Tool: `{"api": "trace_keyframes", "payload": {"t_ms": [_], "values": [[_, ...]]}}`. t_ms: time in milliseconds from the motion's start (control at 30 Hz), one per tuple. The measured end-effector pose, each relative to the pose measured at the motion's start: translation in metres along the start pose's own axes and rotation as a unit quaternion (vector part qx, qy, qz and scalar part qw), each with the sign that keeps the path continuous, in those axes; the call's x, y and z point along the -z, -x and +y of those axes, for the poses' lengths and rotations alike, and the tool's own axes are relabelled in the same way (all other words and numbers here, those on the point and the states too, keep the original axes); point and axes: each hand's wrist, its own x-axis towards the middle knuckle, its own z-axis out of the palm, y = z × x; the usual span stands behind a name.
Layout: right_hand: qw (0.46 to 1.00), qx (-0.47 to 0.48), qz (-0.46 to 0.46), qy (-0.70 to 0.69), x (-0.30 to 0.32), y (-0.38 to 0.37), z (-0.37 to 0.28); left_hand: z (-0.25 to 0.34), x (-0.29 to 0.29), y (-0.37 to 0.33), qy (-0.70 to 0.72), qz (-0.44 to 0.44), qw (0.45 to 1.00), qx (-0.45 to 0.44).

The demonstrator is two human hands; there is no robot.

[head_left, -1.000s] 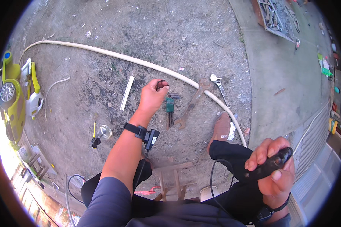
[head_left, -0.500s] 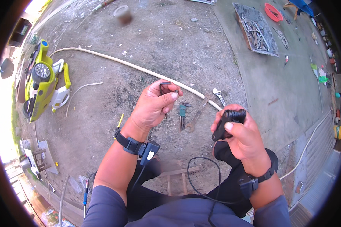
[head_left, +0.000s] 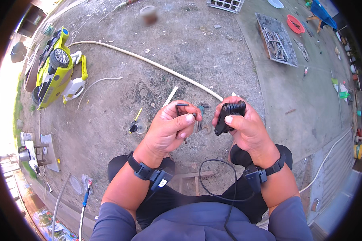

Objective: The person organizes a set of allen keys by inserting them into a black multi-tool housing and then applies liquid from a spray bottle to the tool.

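Held in my left hand (head_left: pixel 169 130) is a black L-shaped hex key (head_left: pixel 182 105), its short arm above my fingers. Pinched between that thumb and forefinger is a small dark piece (head_left: pixel 194 115), perhaps a screw. My right hand (head_left: pixel 248 134) grips a black part (head_left: pixel 231 110) with a ribbed, coil-like cylinder and a flat end with a hole. The two hands are apart, at similar height. On the ground behind them lie a green hex key holder (head_left: pixel 202 109) and a rusty wrench (head_left: pixel 206 129), both partly hidden by my hands.
A pale hose (head_left: pixel 149 62) crosses the concrete beyond my hands. At the left a yellow-green toy car (head_left: pixel 56 78) lies on its side. A tray of tools (head_left: pixel 261 30) and a red basin (head_left: pixel 295 24) stand far right. A black cable (head_left: pixel 201 178) loops over my lap.
My right hand has come left with the black part, closer to my left hand. The whole view has shifted, and my hands now cover more of the tools on the ground.
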Motion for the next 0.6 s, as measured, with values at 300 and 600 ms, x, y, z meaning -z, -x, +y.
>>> {"api": "trace_keyframes", "payload": {"t_ms": [300, 600], "values": [[0.999, -0.008, -0.026, 0.020, 0.0040, -0.0055, 0.0062, -0.0046, 0.0030, -0.0031, 0.056, -0.033, 0.998, 0.024], [0.999, -0.015, -0.026, 0.025, 0.0008, -0.0087, 0.0077, -0.0045, 0.0080, 0.0003, 0.083, -0.047, 0.995, 0.031]]}}
